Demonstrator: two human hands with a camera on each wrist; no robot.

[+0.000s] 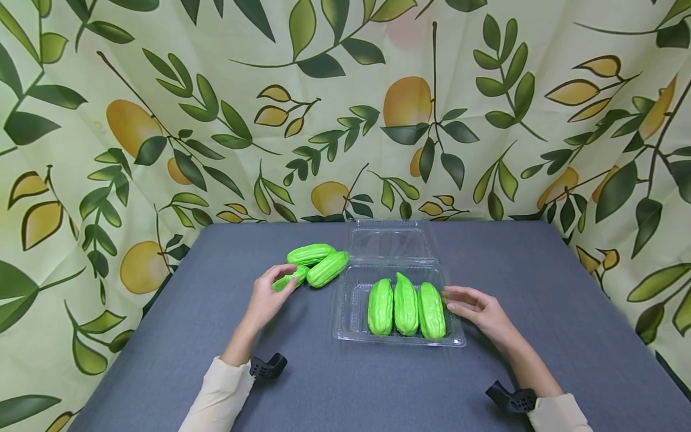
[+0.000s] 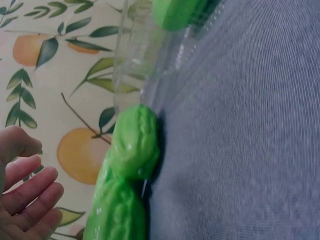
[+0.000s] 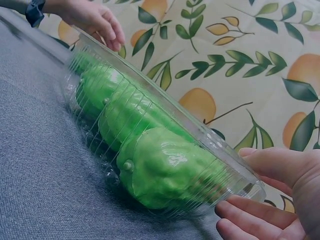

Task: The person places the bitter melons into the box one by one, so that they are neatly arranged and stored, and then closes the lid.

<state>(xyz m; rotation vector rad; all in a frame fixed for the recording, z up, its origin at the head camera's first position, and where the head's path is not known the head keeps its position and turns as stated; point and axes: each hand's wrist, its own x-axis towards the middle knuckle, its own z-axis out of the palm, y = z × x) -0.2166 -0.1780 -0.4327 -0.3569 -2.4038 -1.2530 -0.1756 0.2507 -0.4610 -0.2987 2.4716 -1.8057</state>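
Observation:
Three bright green bitter melons (image 1: 406, 305) lie side by side in a clear plastic clamshell box (image 1: 348, 327), whose lid (image 1: 390, 240) is folded back. To the box's left, more bitter melons (image 1: 327, 269) lie in a small group. My left hand (image 1: 267, 295) is over the nearest one, the bitter melon (image 1: 283, 284), with thumb and fingers apart; whether it touches is unclear. The left wrist view shows those fingers spread beside the bitter melons (image 2: 135, 142). My right hand (image 3: 280, 200) is at the box's right rim, its fingers fairly straight, thumb and fingertips by the edge.
A grey-blue cloth covers the table (image 1: 302, 384). Behind and at both sides hangs a curtain (image 1: 345, 120) printed with leaves and fruit. A dark wrist camera (image 1: 268, 366) is worn on the left wrist, another dark wrist camera (image 1: 510, 398) on the right.

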